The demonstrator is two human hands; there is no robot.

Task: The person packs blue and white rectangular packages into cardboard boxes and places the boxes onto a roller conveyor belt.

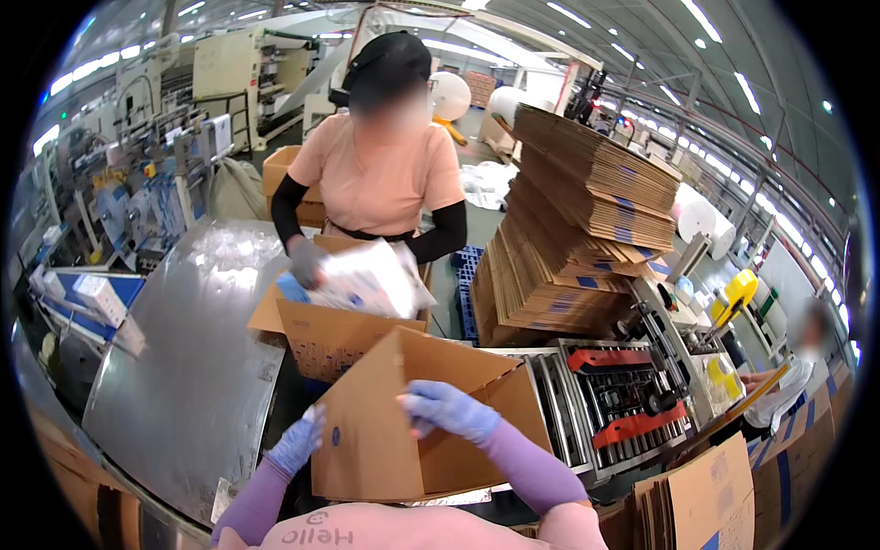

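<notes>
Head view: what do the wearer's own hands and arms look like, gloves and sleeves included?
The left hand and the right hand wear matching light blue-violet gloves, wrinkled and thin-looking. Close-fitting purple sleeves cover both forearms, starting at the gloves. The sleeves look plain, with no markings that I can make out. No cables show on either arm.
</notes>
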